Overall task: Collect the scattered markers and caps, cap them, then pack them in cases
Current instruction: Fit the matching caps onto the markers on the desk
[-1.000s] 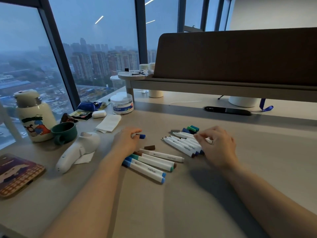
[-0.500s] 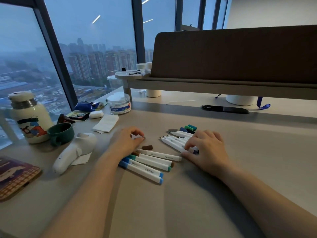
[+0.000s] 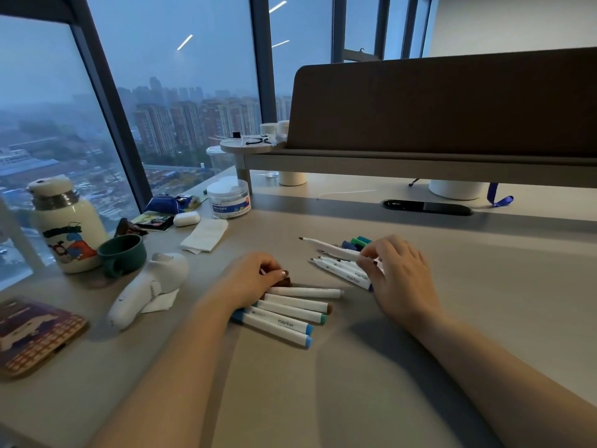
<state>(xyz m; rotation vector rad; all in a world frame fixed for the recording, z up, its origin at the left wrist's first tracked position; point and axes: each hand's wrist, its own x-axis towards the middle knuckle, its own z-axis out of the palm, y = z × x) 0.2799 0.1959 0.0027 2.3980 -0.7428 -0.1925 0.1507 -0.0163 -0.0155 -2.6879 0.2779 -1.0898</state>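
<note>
Your left hand (image 3: 255, 281) lay on the desk (image 3: 484, 286) with its fingers curled. It pinched a small brown cap (image 3: 285, 281) right at the far end of a row of five markers (image 3: 290, 313). Those markers lay side by side, touching each other, close in front of you. Your right hand (image 3: 402, 279) pinched one open marker (image 3: 329, 248) by its back end. The marker's dark tip pointed to the left. It sat a bit above the other open markers (image 3: 342, 273), which lay in a bunch under your fingers. A few loose blue and green caps (image 3: 357, 244) sat just behind that bunch. Off to the left, a green mug (image 3: 122, 253) stood beside a white bottle (image 3: 69, 227).
</note>
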